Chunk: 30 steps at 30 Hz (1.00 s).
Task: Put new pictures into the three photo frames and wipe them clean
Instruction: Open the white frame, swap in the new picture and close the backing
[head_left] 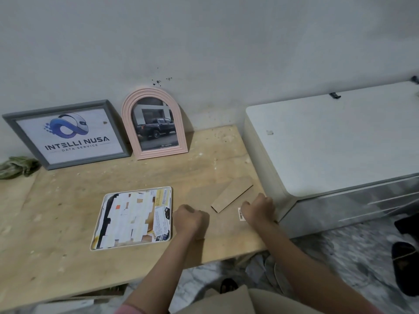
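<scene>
A grey frame (68,134) with a logo print and a pink arched frame (155,123) with a truck photo lean against the wall at the back of the wooden table (56,223). A white frame (133,217) lies flat in the middle of the table, with a picture inside it. To its right lies a brown backing board (223,225) with a stand flap (232,197) and a barcode sticker. My left hand (189,220) is curled on the board's left edge. My right hand (258,208) is curled on its right edge.
A crumpled green cloth (18,166) lies at the table's far left. A white cabinet (328,143) stands right against the table's right side. Dark shoes (405,268) and paper scraps lie on the marbled floor below.
</scene>
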Motion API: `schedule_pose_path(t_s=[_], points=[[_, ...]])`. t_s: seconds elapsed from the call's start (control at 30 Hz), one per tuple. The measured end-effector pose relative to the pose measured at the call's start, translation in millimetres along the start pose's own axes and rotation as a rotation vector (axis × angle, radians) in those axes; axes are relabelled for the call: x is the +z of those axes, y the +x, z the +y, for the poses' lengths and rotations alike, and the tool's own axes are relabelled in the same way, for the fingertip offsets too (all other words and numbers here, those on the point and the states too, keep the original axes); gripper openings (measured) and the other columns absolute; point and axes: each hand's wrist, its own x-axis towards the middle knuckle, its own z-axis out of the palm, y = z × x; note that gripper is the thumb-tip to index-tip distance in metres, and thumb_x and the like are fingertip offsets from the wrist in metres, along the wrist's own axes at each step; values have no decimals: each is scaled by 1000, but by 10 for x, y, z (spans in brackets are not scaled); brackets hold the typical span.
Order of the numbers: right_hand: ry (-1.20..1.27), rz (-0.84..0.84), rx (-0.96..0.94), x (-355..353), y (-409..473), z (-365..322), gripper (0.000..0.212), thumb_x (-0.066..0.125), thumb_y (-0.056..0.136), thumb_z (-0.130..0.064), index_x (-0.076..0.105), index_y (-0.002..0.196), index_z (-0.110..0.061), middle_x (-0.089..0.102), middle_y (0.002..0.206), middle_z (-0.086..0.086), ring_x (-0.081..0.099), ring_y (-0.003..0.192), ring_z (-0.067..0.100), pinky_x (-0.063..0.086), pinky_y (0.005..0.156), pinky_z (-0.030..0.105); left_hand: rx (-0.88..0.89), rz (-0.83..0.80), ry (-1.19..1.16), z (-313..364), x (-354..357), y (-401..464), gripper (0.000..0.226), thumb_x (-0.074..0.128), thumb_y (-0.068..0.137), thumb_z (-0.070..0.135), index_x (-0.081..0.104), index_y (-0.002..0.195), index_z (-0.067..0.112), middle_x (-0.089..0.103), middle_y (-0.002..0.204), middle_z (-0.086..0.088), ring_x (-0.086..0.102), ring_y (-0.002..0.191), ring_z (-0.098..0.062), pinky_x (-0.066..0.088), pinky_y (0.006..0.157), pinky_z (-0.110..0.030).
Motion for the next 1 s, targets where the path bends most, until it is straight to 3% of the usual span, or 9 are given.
schedule_pose_path(t_s=[0.1, 0.2, 0.37, 0.47, 0.6, 0.73, 0.83, 0.9, 1.0], points=[[31, -14, 61, -15, 21, -17, 42, 52, 85, -24, 52, 121, -2, 45, 127, 20, 46, 113, 37, 40, 90, 39, -7, -21, -26, 15, -37, -22, 17, 57, 68, 10, 61, 85, 6, 63, 101, -15, 55, 83, -26, 42, 74, -28], [77, -20, 91, -24, 37, -29, 39, 52, 84, -23, 56, 119, -5, 48, 125, 19, 50, 108, 37, 41, 83, 35, 17, -10, -35, 10, -58, 28, 44, 58, 78, 2, 57, 122, 0, 59, 119, -13, 55, 107, -28, 38, 88, -26], [220, -30, 86, 55, -5, -124, 27, 54, 80, -21, 63, 99, -5, 65, 97, 15, 62, 79, 30, 42, 54, 23, 70, 51, -91, 0, -275, 122, 43, 51, 81, -3, 55, 123, 7, 62, 115, -14, 59, 101, -29, 43, 79, -27], [305, -20, 72, 150, -97, -303, 35, 57, 80, -17, 62, 111, -2, 60, 109, 19, 60, 95, 36, 51, 73, 31, 86, 67, -71, -63, -491, 204, 41, 51, 81, 1, 56, 121, 9, 65, 107, -9, 61, 88, -26, 48, 75, -31], [273, -57, 3, 353, -280, -583, 41, 57, 81, -19, 61, 119, -3, 57, 117, 20, 51, 112, 39, 44, 97, 36, 99, 77, -11, -185, -882, 338, 40, 54, 80, 1, 57, 119, 6, 63, 96, -6, 58, 85, -23, 41, 73, -27], [267, -105, -42, 631, -561, -890, 40, 57, 79, -17, 64, 115, -2, 59, 111, 20, 53, 108, 39, 44, 96, 38, 116, 141, 63, -391, -1309, 491, 34, 56, 81, 1, 61, 115, 2, 65, 104, -12, 61, 94, -32, 40, 73, -27], [283, -136, -66, 859, -800, -1134, 37, 57, 78, -13, 65, 111, 1, 60, 102, 19, 55, 106, 39, 47, 93, 37, 128, 160, 107, -562, -1653, 628, 21, 55, 79, -1, 64, 93, 12, 57, 89, -7, 54, 80, -30, 41, 69, -31], [297, -142, -76, 995, -930, -1254, 38, 56, 79, -11, 63, 114, 3, 58, 109, 23, 54, 108, 39, 46, 94, 38, 123, 168, 136, -676, -1830, 728, 16, 55, 79, 1, 62, 80, 15, 58, 89, -10, 54, 77, -30, 39, 66, -29], [304, -165, -91, 1206, -1088, -1422, 40, 55, 82, -11, 58, 119, 2, 51, 121, 22, 48, 115, 36, 41, 99, 38, 109, 172, 157, -842, -2059, 899, 22, 55, 82, 7, 66, 101, 6, 59, 102, -14, 60, 93, -36, 41, 70, -29]])
